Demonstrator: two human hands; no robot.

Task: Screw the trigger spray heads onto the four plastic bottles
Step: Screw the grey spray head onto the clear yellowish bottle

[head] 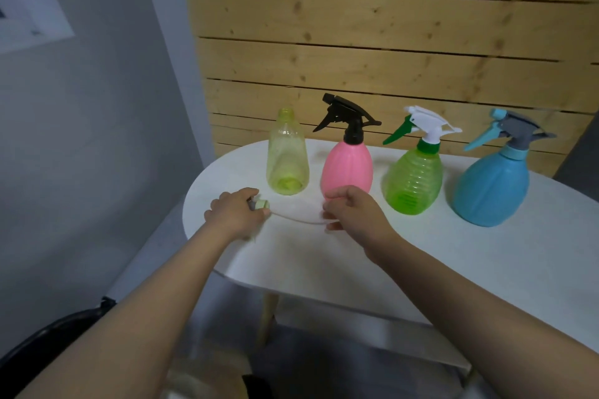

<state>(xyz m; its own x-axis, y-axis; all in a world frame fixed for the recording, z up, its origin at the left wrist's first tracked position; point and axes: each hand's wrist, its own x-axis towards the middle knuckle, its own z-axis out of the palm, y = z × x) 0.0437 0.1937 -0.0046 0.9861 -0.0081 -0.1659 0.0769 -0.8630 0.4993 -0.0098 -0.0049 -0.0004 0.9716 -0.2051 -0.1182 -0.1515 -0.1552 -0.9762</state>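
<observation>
Two bare forearms show from the lower edge of the view up to the hands, with no sleeves on either one down to the elbow. The left hand and the right hand are both bare: no gloves, rings, watch or wristband can be seen on them. The wrists are plain and unmarked. The fingers are slightly blurred, so the nails cannot be made out. Nothing else of the person is in view.
</observation>
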